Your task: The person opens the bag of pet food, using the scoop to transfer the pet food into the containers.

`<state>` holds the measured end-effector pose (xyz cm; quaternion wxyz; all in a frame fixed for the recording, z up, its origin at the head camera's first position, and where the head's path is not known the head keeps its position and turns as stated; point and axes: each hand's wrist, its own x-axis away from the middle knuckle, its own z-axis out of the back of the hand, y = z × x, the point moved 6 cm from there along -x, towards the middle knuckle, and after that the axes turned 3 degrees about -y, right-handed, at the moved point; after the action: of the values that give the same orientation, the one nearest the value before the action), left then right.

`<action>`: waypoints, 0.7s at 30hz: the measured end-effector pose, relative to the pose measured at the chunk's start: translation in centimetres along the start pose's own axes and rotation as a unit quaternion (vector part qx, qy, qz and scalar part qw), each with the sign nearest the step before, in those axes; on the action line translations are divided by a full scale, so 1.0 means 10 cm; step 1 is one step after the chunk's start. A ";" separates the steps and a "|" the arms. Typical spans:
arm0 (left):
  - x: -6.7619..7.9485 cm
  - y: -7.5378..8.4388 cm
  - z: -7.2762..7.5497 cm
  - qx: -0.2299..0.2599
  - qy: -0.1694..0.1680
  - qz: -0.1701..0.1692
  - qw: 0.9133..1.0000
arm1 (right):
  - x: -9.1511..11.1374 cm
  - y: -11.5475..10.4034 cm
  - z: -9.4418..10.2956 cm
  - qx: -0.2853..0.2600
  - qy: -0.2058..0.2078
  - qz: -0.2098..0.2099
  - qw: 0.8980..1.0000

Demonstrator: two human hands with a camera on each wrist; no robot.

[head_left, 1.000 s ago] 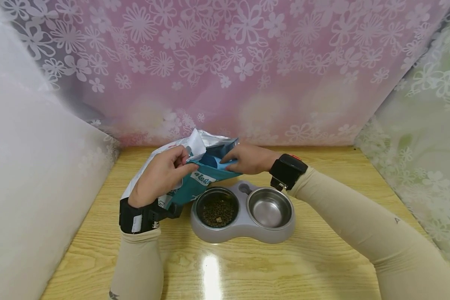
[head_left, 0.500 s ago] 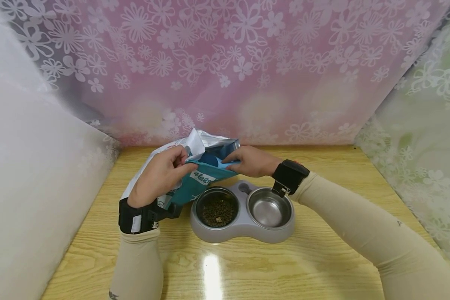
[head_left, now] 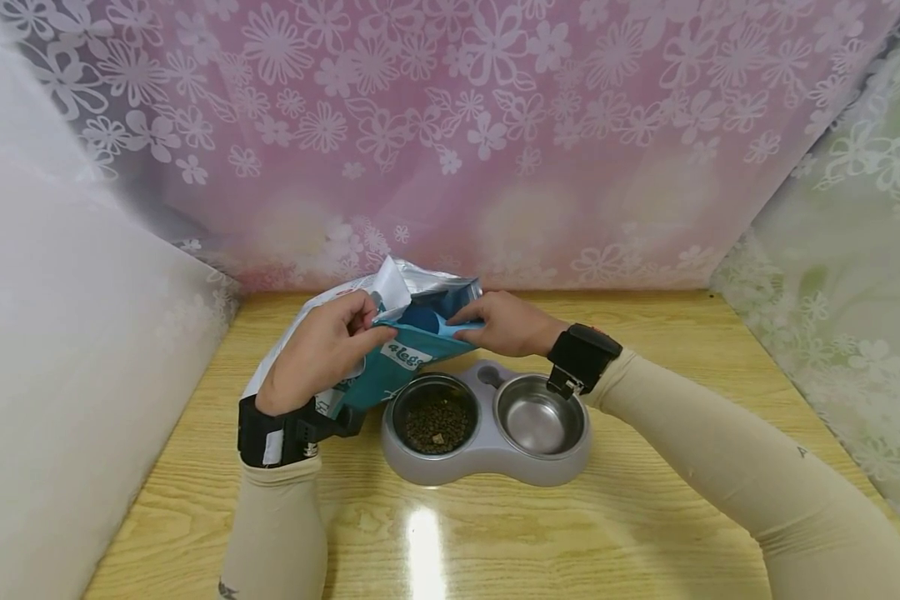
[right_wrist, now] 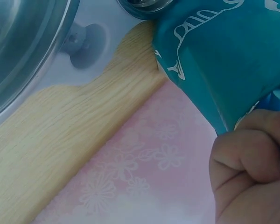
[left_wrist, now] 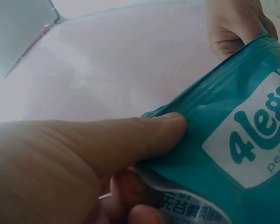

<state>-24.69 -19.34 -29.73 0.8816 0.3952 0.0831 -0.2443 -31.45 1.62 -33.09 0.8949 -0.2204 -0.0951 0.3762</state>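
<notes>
A teal and white pet food bag (head_left: 378, 379) leans toward the bowls, its silver-lined mouth gaping. My left hand (head_left: 318, 346) pinches the near edge of that mouth between thumb and fingers; the left wrist view shows the thumb (left_wrist: 163, 133) pressed on the teal front. Inside the opening lies a blue scoop (head_left: 422, 319), partly hidden by the bag. My right hand (head_left: 513, 323) reaches in at the right side and pinches its light blue handle. In the right wrist view, the curled fingers (right_wrist: 252, 154) are at the bag's edge.
A grey double-bowl feeder (head_left: 487, 462) stands in front of the bag. Brown kibble (head_left: 435, 425) covers the bottom of its left bowl; bare metal shows in the right bowl (head_left: 540, 423). Flowered sheeting (head_left: 450, 167) rises behind the wooden table (head_left: 345, 533).
My right hand has shifted slightly right, and the scoop with it. The left hand keeps its hold on the bag, which stays in place.
</notes>
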 end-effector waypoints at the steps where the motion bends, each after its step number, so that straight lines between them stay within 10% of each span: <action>1: 0.00 0.00 0.00 0.001 0.001 0.002 1.000 | 0.00 0.00 0.00 -0.004 0.000 -0.003 1.000; 21: 0.00 -0.03 0.03 -0.002 0.009 -0.010 1.000 | 0.21 -0.13 0.22 -0.029 0.029 -0.009 0.999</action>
<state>-24.83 -19.72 -29.71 0.8791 0.3948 0.0952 -0.2494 -29.86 3.04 -30.50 0.8941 -0.2558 -0.0819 0.3585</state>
